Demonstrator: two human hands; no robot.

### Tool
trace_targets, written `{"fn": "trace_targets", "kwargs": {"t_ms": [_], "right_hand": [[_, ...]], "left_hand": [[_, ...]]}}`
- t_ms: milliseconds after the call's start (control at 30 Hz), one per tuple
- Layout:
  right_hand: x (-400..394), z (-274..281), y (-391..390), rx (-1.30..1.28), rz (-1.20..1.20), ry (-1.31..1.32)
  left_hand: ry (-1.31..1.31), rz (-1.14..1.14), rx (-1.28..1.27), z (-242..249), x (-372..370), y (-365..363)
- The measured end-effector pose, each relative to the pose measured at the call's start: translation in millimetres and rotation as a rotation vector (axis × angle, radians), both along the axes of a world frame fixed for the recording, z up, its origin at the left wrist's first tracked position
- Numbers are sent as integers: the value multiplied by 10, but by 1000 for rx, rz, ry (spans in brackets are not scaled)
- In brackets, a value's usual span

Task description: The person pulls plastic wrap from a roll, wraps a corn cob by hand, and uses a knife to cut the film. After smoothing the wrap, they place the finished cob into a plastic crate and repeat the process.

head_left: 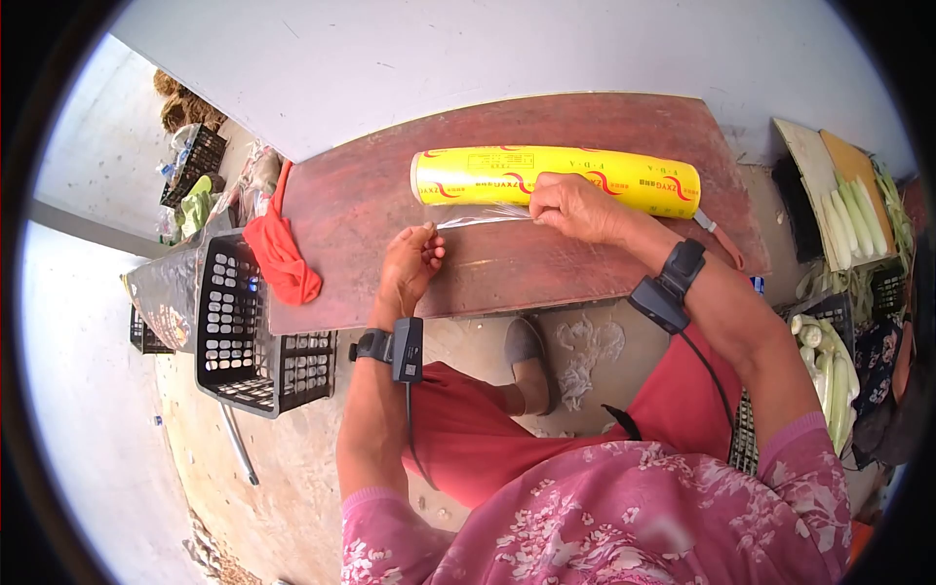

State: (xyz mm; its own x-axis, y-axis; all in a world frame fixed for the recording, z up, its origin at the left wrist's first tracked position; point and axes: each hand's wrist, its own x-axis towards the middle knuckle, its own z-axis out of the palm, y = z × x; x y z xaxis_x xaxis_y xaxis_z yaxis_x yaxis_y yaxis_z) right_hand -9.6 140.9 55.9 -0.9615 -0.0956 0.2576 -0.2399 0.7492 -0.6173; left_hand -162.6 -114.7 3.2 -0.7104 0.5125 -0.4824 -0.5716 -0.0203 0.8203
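A yellow roll of cling film point(458, 175) with red and black print lies across the back of the reddish wooden table point(370, 185). In front of it, a gathered strip of clear plastic film point(483, 216) stretches between my two hands. My left hand point(410, 261) pinches the strip's left end between thumb and forefinger, above the table. My right hand point(577, 208), in front of the roll and overlapping it in view, is closed on the strip's other end. Whether the strip still joins the roll is hidden.
A red cloth point(283, 255) hangs over the table's left edge, beside a black plastic crate point(226, 312). An orange-handled tool point(721, 239) lies at the roll's right end. Long pale-green vegetables point(855, 222) lie on boards at right; bagged ones point(834, 375) stand nearer.
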Motion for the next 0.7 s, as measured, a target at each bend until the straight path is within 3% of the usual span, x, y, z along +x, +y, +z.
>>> {"fn": "trace_targets", "kwargs": {"t_ms": [267,367,700], "right_hand": [[18,-18,6,-6,-7,-76],[20,-12,-9,2,15,-82],[18,59,0,-90,0,-105]], "left_hand": [[-5,117,-122,-47,-62,-185],[-95,181,-12,27,-21,-62],[-215,82,213,-68,-57,403]]}}
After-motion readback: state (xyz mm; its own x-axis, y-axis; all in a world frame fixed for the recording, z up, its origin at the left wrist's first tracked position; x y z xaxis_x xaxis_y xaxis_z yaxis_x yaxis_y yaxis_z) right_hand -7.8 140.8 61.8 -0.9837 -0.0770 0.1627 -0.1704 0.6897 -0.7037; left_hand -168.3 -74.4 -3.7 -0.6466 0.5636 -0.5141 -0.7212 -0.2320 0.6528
